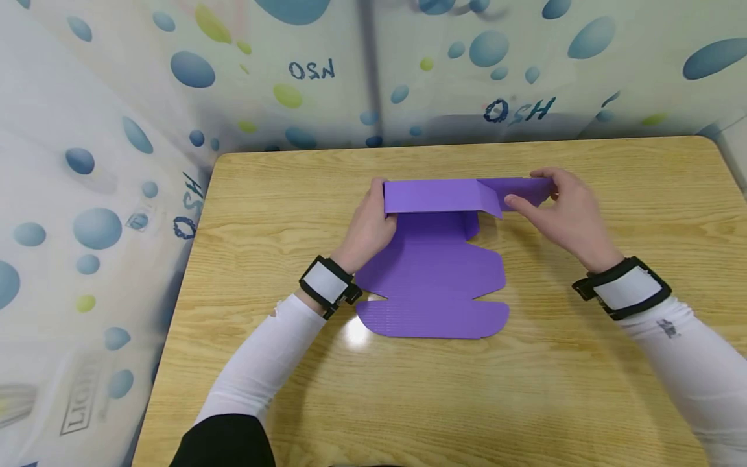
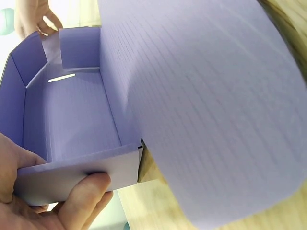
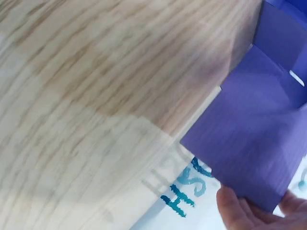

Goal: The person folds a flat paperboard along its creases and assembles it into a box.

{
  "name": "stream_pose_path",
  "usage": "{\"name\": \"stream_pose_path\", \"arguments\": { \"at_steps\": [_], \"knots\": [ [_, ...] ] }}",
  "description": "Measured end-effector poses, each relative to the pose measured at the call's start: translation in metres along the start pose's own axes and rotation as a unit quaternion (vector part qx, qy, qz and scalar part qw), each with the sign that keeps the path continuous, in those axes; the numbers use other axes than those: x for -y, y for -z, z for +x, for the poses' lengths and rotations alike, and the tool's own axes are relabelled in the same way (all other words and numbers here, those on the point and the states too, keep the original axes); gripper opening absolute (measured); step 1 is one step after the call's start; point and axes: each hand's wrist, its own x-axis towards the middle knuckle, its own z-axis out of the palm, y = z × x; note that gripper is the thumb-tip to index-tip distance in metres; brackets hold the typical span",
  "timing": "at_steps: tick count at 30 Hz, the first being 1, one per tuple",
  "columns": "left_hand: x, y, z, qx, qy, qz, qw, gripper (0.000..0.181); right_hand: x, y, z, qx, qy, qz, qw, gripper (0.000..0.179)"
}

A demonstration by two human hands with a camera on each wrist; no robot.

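Observation:
A purple cardboard box [image 1: 432, 259], partly folded, lies on the wooden table with its long lid panel flat toward the person. My left hand [image 1: 369, 224] grips the box's left end wall; in the left wrist view the thumb [image 2: 88, 194] presses its outer face while other fingers reach inside. That view shows the box's inner floor [image 2: 76, 112] with a narrow slot near the far end. On the right, the end flap [image 1: 522, 190] still sticks outward, and my right hand [image 1: 569, 217] pinches its outer edge. The right wrist view shows this flap [image 3: 244, 139] held by fingertips.
The wooden table [image 1: 251, 214] has rounded back corners. Behind it and at the left hangs a light curtain [image 1: 373, 71] with blue and green spots and lettering. A black wristband with a white patch is on each wrist.

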Motion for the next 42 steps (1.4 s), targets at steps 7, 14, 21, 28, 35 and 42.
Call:
{"name": "stream_pose_path", "arguments": {
  "at_steps": [7,14,21,28,35,42],
  "knots": [
    [-0.001,-0.001,-0.001,0.002,0.000,-0.002,1.0000,0.038,0.002,-0.010,-0.004,-0.041,0.012,-0.036,0.9985,0.075],
    [-0.003,-0.002,-0.002,-0.005,-0.006,-0.006,1.0000,0.037,0.003,-0.012,-0.012,-0.070,0.038,-0.069,0.9944,0.067],
    [-0.003,-0.003,-0.005,-0.011,-0.005,-0.003,0.9999,0.043,0.002,-0.010,-0.020,-0.099,0.101,-0.095,0.9854,0.050],
    [-0.002,-0.003,-0.003,-0.016,-0.015,-0.002,0.9998,0.040,0.006,-0.011,-0.018,-0.125,0.140,-0.148,0.9710,0.047],
    [-0.002,-0.004,-0.004,-0.009,-0.017,-0.004,0.9998,0.040,0.011,-0.014,-0.018,-0.122,0.134,-0.192,0.9644,0.061],
    [-0.002,-0.003,-0.005,-0.016,-0.022,-0.009,0.9996,0.040,0.018,-0.014,-0.031,-0.105,0.140,-0.195,0.9650,0.052]
  ]
}}
